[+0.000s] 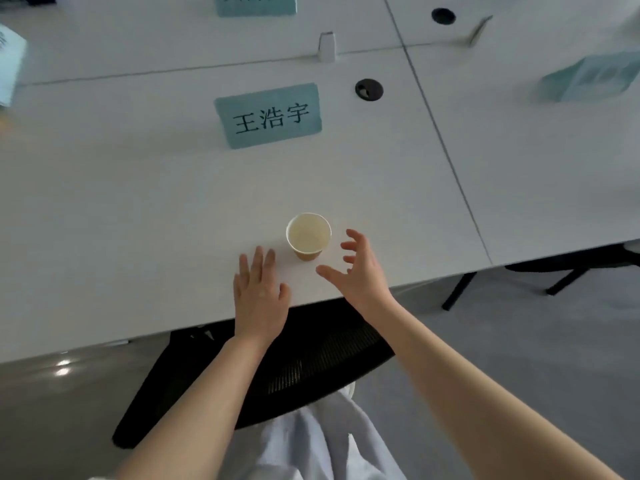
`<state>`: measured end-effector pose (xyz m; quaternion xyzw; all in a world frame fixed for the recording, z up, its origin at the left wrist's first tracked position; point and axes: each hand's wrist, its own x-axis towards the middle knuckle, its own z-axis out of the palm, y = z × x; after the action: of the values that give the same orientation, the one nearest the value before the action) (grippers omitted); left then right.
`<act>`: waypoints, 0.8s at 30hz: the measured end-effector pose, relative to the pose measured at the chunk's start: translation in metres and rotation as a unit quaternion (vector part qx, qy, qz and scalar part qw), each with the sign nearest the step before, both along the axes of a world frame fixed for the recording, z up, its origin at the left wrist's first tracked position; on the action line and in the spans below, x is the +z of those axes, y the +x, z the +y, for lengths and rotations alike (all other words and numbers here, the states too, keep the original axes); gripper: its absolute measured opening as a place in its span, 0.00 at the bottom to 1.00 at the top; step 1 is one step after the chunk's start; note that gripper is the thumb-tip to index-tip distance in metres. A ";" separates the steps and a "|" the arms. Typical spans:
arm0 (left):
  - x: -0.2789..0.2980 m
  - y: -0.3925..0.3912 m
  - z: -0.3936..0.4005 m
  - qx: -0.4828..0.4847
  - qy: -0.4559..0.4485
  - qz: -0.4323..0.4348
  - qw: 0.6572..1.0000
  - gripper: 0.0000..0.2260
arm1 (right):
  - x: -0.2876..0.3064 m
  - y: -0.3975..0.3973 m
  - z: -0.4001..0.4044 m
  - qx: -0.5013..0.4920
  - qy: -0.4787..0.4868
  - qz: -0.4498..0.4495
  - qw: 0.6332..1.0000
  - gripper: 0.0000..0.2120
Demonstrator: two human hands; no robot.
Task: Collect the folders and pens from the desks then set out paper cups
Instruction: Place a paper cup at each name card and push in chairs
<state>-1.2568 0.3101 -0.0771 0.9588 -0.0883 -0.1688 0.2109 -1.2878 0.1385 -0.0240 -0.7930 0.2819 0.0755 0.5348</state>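
Head view: a paper cup (pixel 308 236) stands upright on the white table (pixel 138 202), near its front edge, and it looks empty inside, just the pale lining. The left hand (pixel 259 292) lies flat with straight fingers just left of the cup, not touching it. The right hand (pixel 360 268) is just right of the cup, fingers spread and loosely bent, holding nothing, with a gap to the cup wall. Behind the cup sits a teal name card (pixel 268 115) with printed characters, and a black cable grommet (pixel 369 89) is behind the cup to the right. More teal cards are cut off by the frame edges behind the cup and too blurry to read. A black chair (pixel 311 362) pokes out under the table in front of the cup.
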 end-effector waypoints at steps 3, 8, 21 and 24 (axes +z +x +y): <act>-0.007 0.002 -0.002 0.030 0.016 0.010 0.999 0.32 | -0.010 0.015 -0.004 0.049 -0.003 -0.005 0.999 0.49; -0.016 0.008 -0.001 0.044 0.059 0.011 0.997 0.31 | -0.026 0.037 -0.005 0.078 -0.024 -0.035 0.996 0.43; -0.026 0.097 -0.063 0.055 0.034 -0.035 0.997 0.30 | -0.030 0.112 -0.067 -0.026 -0.046 -0.098 0.994 0.31; -0.032 0.133 -0.078 0.077 0.032 -0.038 0.996 0.30 | -0.032 0.144 -0.093 0.003 -0.085 -0.105 0.991 0.30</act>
<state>-1.1236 0.2320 -0.1095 0.9746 -0.0169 -0.1184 0.1893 -1.1433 0.0459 -0.0561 -0.8400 0.2270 -0.0313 0.4918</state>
